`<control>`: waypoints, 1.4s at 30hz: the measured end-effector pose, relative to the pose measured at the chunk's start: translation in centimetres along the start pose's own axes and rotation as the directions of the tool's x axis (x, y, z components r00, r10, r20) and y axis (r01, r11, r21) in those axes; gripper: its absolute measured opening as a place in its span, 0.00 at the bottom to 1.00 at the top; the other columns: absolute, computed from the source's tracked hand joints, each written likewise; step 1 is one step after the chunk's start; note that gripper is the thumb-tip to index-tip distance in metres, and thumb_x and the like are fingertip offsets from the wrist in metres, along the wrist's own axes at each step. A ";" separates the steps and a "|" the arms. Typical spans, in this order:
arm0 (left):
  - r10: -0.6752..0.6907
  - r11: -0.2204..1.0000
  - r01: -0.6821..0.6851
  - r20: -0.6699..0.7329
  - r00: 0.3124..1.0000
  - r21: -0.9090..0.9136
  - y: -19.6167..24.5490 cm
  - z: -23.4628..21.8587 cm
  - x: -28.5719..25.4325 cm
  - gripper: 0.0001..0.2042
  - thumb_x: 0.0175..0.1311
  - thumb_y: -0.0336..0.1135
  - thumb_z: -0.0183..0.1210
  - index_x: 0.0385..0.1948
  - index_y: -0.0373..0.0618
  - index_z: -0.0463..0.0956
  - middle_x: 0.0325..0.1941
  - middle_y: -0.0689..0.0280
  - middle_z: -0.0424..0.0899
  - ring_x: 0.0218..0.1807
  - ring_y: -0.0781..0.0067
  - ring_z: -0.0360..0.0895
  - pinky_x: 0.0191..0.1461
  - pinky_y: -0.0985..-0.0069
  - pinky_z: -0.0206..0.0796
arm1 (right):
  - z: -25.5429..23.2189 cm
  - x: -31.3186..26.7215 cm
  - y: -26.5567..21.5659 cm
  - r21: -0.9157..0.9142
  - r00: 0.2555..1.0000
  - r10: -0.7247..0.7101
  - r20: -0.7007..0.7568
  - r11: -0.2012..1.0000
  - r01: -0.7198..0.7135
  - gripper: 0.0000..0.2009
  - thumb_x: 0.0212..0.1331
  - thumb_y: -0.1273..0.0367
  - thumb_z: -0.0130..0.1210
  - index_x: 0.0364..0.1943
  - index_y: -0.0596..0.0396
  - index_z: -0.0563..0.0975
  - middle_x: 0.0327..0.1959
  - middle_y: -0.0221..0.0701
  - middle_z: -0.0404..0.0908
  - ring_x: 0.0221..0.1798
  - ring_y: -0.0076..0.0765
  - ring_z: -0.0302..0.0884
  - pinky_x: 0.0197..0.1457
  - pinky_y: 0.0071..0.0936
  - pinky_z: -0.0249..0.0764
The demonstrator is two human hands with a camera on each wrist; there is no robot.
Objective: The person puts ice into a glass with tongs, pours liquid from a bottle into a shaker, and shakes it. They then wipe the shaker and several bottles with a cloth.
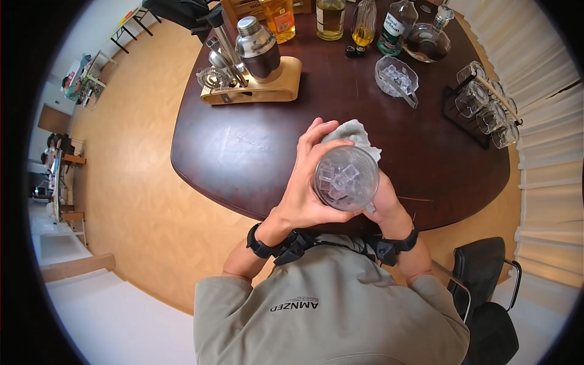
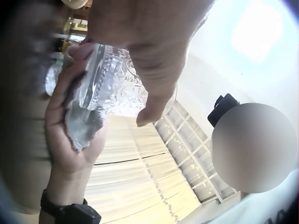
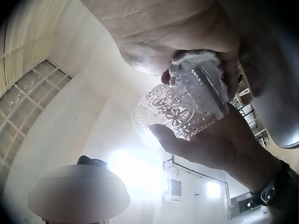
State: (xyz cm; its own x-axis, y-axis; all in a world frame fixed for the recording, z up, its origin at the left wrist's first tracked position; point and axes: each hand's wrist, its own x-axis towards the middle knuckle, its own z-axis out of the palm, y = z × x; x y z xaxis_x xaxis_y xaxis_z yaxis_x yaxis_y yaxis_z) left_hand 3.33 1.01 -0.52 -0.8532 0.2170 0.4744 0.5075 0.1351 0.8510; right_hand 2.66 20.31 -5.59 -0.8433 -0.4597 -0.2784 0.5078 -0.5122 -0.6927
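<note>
A clear patterned glass (image 1: 347, 182) with ice cubes is held above the near table edge, its mouth toward the head camera. The left hand (image 1: 302, 182) curls round the glass's side, thumb along the near side. Under and behind it, the right hand (image 1: 388, 204) grips a grey-white cloth (image 1: 354, 135) against the glass. In the left wrist view the cloth (image 2: 84, 128) lies between the right palm (image 2: 70, 154) and the glass base (image 2: 91, 88). The right wrist view shows embossed flowers on the glass (image 3: 175, 109), with the cloth (image 3: 198, 60) round its base.
On the dark table (image 1: 243, 164) stand a wooden stand (image 1: 286, 85) with a shaker (image 1: 258, 48) and bar tools, several bottles (image 1: 395, 27) at the back, an ice bowl (image 1: 395, 78) with tongs, and a rack of glasses (image 1: 486, 109) at the right. A black chair (image 1: 480, 274) is at the lower right.
</note>
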 end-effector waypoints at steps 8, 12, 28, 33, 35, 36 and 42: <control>-0.021 0.996 0.032 -0.132 0.991 0.085 -1.2 -0.9 0.3 0.48 0.34 0.40 0.85 0.65 0.39 0.71 0.70 0.54 0.67 0.75 0.53 0.65 0.77 0.56 0.61 | 0.4 -1.5 0.3 0.128 0.990 0.123 0.071 0.983 -0.131 0.23 0.82 0.58 0.40 0.69 0.58 0.71 0.61 0.40 0.83 0.57 0.39 0.86 0.58 0.41 0.86; -0.148 0.986 0.132 -0.158 0.976 -0.106 -1.1 -1.1 0.3 0.47 0.38 0.35 0.85 0.67 0.38 0.69 0.66 0.57 0.69 0.67 0.63 0.73 0.70 0.66 0.69 | 0.8 -2.5 -0.3 0.067 0.996 -0.045 0.078 0.997 0.040 0.21 0.82 0.59 0.39 0.66 0.57 0.73 0.51 0.37 0.85 0.44 0.33 0.84 0.46 0.34 0.83; -0.132 0.907 0.065 -0.135 0.982 -0.415 -0.8 1.8 -0.2 0.58 0.35 0.38 0.90 0.70 0.41 0.58 0.65 0.58 0.72 0.69 0.64 0.71 0.75 0.65 0.64 | 5.1 -2.4 0.8 -0.160 0.827 -0.507 -0.242 0.862 0.481 0.22 0.80 0.61 0.42 0.68 0.61 0.72 0.61 0.38 0.80 0.58 0.30 0.82 0.61 0.29 0.78; -0.281 0.867 0.207 -0.103 0.954 -0.454 0.6 2.4 -0.1 0.61 0.35 0.39 0.90 0.74 0.39 0.55 0.68 0.57 0.73 0.70 0.64 0.73 0.75 0.64 0.66 | 1.5 -2.0 3.7 -0.530 0.772 -0.633 -0.062 0.676 0.512 0.25 0.80 0.65 0.42 0.75 0.63 0.63 0.71 0.42 0.72 0.70 0.36 0.72 0.75 0.34 0.67; -0.127 0.970 0.093 -0.146 0.981 -0.223 0.3 2.3 -0.6 0.62 0.34 0.39 0.90 0.74 0.37 0.56 0.69 0.57 0.74 0.70 0.65 0.74 0.74 0.65 0.67 | 3.0 -2.3 2.9 -0.449 0.799 -0.599 -0.062 0.731 0.514 0.26 0.81 0.64 0.42 0.76 0.63 0.61 0.70 0.41 0.72 0.69 0.34 0.72 0.74 0.33 0.67; -0.171 0.952 0.118 -0.172 0.970 -0.281 0.1 2.3 -0.7 0.60 0.33 0.40 0.91 0.73 0.36 0.59 0.69 0.58 0.74 0.70 0.64 0.74 0.75 0.65 0.66 | 4.2 -2.6 2.2 -0.363 0.824 -0.563 -0.059 0.781 0.508 0.26 0.82 0.64 0.42 0.77 0.63 0.60 0.70 0.40 0.71 0.68 0.32 0.72 0.73 0.33 0.68; -0.244 0.937 0.172 -0.215 0.946 -0.304 -0.4 1.4 -0.6 0.51 0.35 0.41 0.89 0.66 0.34 0.69 0.72 0.53 0.70 0.76 0.58 0.68 0.78 0.62 0.61 | 1.8 -2.5 0.6 -0.311 0.974 -0.212 0.079 0.923 0.226 0.24 0.77 0.62 0.48 0.72 0.57 0.65 0.58 0.35 0.81 0.52 0.27 0.83 0.48 0.27 0.83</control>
State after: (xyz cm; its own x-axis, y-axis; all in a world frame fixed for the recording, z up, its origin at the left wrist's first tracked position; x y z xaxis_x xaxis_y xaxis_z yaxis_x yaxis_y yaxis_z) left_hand 3.83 2.17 -1.43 -0.9564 -0.0358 0.2897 0.2919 -0.1295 0.9476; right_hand 5.37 19.79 -4.12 -0.9151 -0.3967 -0.0714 0.2232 -0.3511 -0.9094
